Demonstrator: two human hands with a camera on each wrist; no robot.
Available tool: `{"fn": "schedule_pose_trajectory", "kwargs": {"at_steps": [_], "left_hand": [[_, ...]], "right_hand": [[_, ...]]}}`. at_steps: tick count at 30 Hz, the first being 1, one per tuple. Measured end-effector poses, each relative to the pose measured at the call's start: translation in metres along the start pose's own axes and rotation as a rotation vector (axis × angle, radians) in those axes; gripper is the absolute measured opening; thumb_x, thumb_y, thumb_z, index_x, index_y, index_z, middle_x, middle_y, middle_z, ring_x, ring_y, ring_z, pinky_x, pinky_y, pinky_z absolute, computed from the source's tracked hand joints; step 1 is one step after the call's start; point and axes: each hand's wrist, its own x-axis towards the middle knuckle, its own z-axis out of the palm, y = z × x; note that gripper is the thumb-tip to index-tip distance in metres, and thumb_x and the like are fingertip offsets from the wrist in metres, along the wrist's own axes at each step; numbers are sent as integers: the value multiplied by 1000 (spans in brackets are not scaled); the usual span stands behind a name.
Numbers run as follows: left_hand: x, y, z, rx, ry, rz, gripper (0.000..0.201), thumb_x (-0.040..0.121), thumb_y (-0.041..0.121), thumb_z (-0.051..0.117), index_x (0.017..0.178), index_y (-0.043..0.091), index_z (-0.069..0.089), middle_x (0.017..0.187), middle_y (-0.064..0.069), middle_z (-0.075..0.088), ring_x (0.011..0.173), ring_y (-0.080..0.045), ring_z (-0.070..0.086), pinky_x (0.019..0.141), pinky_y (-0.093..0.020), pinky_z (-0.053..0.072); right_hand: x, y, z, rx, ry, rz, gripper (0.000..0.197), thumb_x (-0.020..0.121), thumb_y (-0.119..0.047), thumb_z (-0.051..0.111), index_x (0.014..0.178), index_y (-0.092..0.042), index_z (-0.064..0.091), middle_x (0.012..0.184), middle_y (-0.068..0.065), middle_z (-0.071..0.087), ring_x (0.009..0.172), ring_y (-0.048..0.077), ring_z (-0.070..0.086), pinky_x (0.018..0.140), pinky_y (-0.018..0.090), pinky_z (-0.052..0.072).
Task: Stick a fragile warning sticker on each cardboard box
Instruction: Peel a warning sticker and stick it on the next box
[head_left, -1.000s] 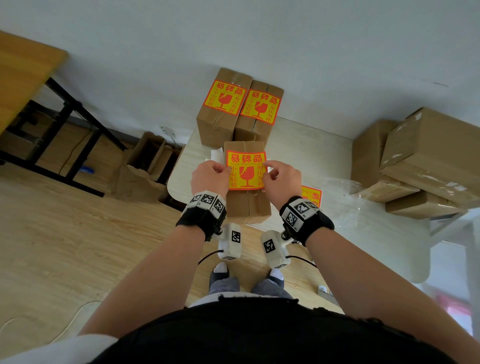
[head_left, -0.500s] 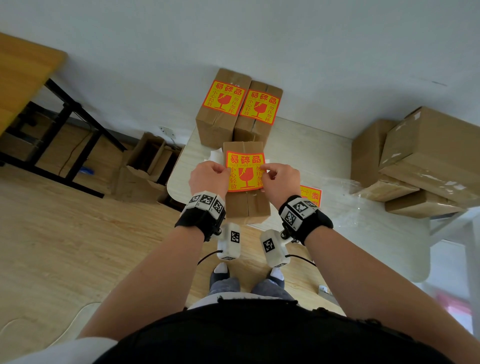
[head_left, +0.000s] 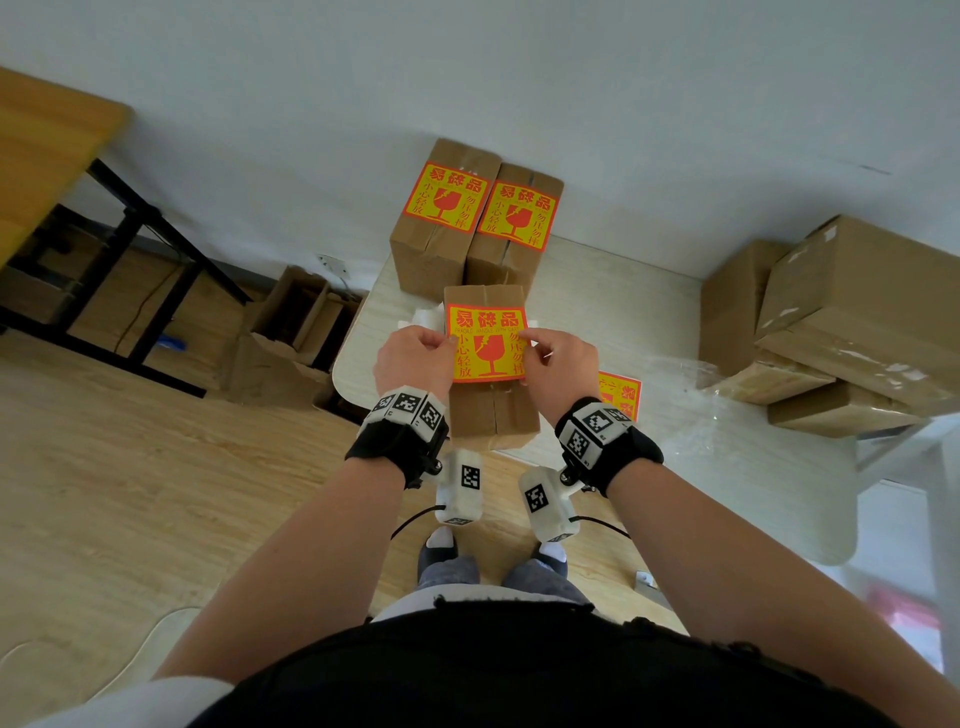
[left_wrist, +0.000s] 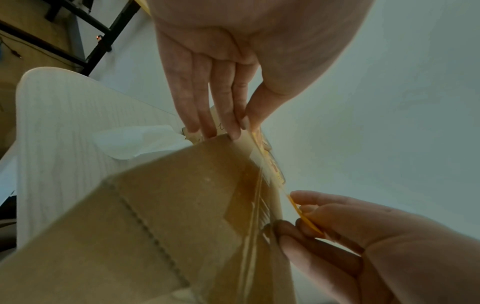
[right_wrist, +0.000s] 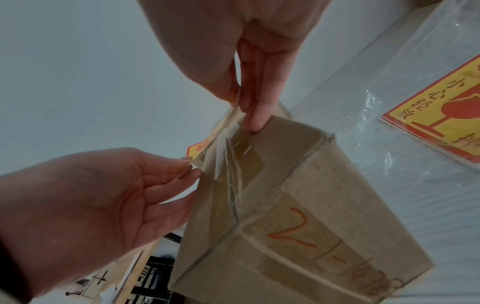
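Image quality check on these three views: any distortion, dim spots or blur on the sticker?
Head view: wide-angle bending at the edges, sticker sharp and evenly lit. Left wrist view: dim, left hand looms large, sticker edge-on. Right wrist view: soft, box legible, right hand blurred close up.

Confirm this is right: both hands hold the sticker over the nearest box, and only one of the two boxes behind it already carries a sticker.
Not quite. The head view shows both back boxes already stickered. The left hand and right hand do hold the sticker over the nearest box.
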Motion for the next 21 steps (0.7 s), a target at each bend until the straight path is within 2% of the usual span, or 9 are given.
{"fn": "schedule_pose_trajectory", "kwargs": {"at_steps": [2,4,10,13,17,21], "left_hand": [[0,1,0,4,-3,-3,12,88,39,66,86,28,67,94,3,72,92,-17,66,79,-29,49],[0,1,1,7,-2,1,12,88,39,67,83,29,64,94,3,72,93,-18,66,79,-29,48],[1,3,1,46,4,0,10,88,36,66,88,27,70,97,2,72,95,-20,65,77,-28,46],[2,4,2,67,-1,-2,6,87,33,65,83,29,67,94,2,71,90,-19,63,73,-27,44],[5,6,3,103,-6,-6,9,84,30,63,86,25,71,93,1,71,89,-22,64,70,-28,42],[7,8,3,124,-27,-8,12,83,28,64,89,25,74,91,0,71,87,-23,64,68,-28,41]], "right_hand": [[1,-1,2,25,-3,15,32,95,-16,48,116,-23,71,96,4,71,76,19,68,74,33,58],[2,-2,2,16,-2,16,31,94,-16,48,115,-23,71,96,5,72,77,22,69,76,39,59],[4,-5,0,-2,-24,48,32,94,-15,48,114,-23,71,102,5,72,73,19,68,74,36,60],[6,-6,1,-12,-31,60,32,92,-15,49,113,-21,72,99,5,72,71,19,68,73,34,59],[8,-8,2,-26,-52,84,33,90,-15,49,112,-21,73,99,4,73,76,23,70,76,38,60],[10,-8,1,-51,-58,82,32,91,-15,49,113,-19,72,101,4,72,79,23,70,78,37,60]]}}
